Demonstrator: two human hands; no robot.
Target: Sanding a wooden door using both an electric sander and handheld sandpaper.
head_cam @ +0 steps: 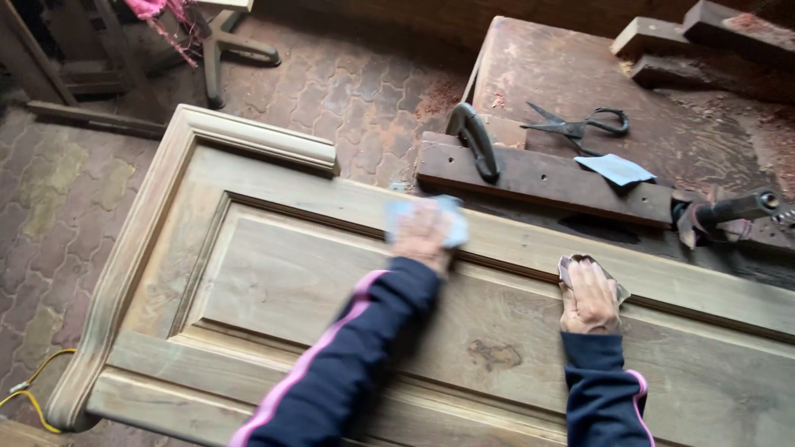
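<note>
A large unfinished wooden door panel (273, 273) with raised moulding lies flat before me. My left hand (421, 236) presses a pale blue sheet of sandpaper (451, 217) against the upper rail of the panel; the hand is blurred. My right hand (590, 298) lies flat on a brownish piece of sandpaper (568, 266) at the groove of the inner panel. Both arms wear dark blue sleeves with pink stripes.
Behind the door a dusty workbench (563, 74) carries a long wooden hand plane (538, 174), black scissors (580, 127), a pale blue sandpaper scrap (617, 169) and a metal tool (729, 211). Wood offcuts (687, 37) lie far right. Paved floor (58, 190) and a yellow cable (33, 389) sit left.
</note>
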